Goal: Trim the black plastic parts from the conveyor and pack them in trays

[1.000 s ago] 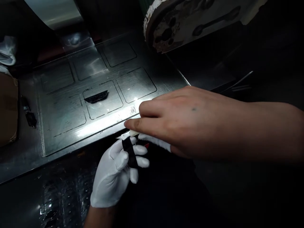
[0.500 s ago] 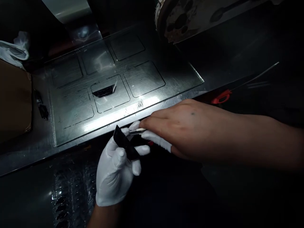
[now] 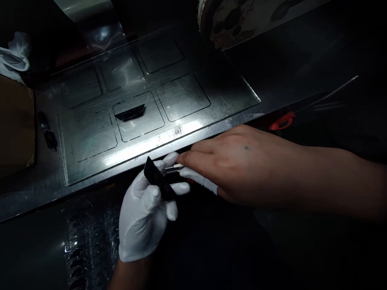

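My left hand (image 3: 142,217), in a white glove, grips a small black plastic piece (image 3: 159,177) with slanted ends between thumb and fingers. It is held tilted, just in front of the metal table edge. My right hand (image 3: 229,165), bare on its back with white cloth on a lower finger, is closed on slim metal tweezers (image 3: 173,169). Their tip reaches the side of the held piece; whether they touch it I cannot tell. A pale bit shows at the right fingertips. Another black plastic piece (image 3: 130,113) of like shape lies on the marked plate (image 3: 187,100).
A clear tray (image 3: 93,245) with several black pieces sits at lower left. A marker pen (image 3: 46,131) lies by a cardboard box (image 3: 16,125) with a white bag (image 3: 15,56). Red-handled scissors or a similar tool (image 3: 282,121) is right. A machine arm (image 3: 242,24) overhangs the table.
Both hands keep nearly the same pose and grip, while the view shifts slightly. A thin pale strip seen standing at the right end of the piece on the plate no longer shows.
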A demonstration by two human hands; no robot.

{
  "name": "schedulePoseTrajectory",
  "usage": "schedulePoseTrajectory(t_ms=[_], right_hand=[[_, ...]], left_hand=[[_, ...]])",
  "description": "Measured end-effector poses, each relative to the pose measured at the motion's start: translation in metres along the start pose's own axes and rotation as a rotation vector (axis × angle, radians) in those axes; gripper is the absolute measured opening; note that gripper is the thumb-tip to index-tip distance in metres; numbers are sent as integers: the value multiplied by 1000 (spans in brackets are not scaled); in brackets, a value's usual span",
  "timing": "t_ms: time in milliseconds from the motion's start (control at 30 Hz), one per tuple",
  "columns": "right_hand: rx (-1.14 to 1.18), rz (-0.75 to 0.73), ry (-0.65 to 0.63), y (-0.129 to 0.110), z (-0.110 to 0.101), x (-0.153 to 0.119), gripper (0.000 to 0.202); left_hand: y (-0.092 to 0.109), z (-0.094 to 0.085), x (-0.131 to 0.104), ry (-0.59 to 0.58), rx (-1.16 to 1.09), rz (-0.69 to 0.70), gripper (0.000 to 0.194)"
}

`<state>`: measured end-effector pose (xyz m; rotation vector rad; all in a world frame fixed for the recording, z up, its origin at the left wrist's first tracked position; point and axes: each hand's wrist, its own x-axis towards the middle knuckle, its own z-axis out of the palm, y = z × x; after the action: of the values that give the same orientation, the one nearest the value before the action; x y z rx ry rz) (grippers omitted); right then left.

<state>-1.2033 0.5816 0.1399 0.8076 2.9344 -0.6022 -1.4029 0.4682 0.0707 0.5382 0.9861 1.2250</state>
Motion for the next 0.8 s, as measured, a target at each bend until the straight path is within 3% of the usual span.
schedulePoseTrajectory(t_ms=[300,800], right_hand=[[7,-48,40,2,3,-1,20],[-61,-31,-34,4,5,0,16]], left_hand=[[3,-2,6,14,-4,-13,27],[7,-1,9,67,1,-74,29]])
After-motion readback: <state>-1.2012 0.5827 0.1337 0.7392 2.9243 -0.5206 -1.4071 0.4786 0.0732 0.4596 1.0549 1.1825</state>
